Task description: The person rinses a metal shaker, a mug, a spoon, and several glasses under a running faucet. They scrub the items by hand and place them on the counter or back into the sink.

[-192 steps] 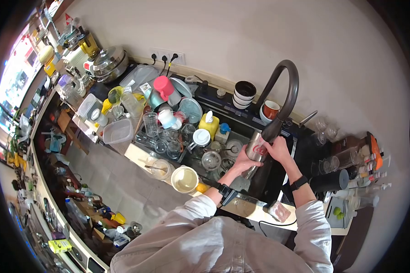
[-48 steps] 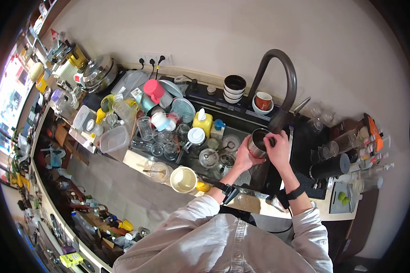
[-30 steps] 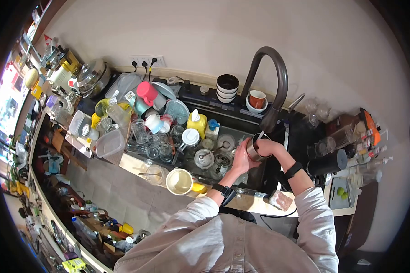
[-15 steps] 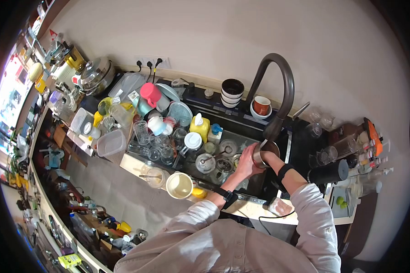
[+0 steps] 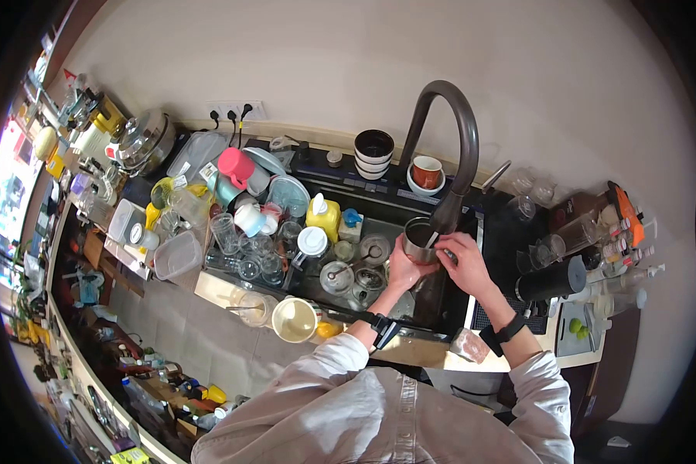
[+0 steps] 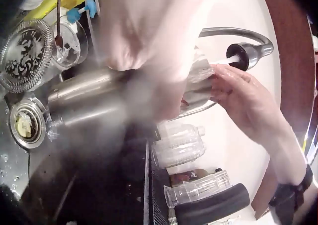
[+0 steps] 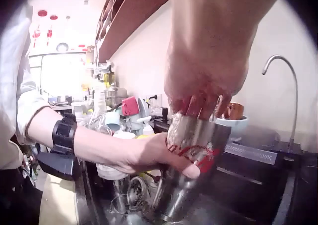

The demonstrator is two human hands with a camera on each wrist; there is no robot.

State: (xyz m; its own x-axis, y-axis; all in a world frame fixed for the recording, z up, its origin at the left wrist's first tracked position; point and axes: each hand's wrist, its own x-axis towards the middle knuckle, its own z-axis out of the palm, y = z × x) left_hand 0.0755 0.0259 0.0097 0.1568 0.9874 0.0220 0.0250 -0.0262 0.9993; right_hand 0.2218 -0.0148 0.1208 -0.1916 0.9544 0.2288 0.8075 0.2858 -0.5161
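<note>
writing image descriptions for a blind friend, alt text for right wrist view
The left hand grips a steel cup with red markings; the right hand reaches its rim from above. Behind are a thin tap and an orange mug in a bowl.

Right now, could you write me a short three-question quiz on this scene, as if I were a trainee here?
1. What does the person's left hand grip?
A) a plate
B) the metal cup
C) a spoon

2. True or false: the brown cup sits in a white bowl.

3. Fill in the number: ____ black plugs are in the wall outlet.

Key: 1 B; 2 true; 3 three.
</note>
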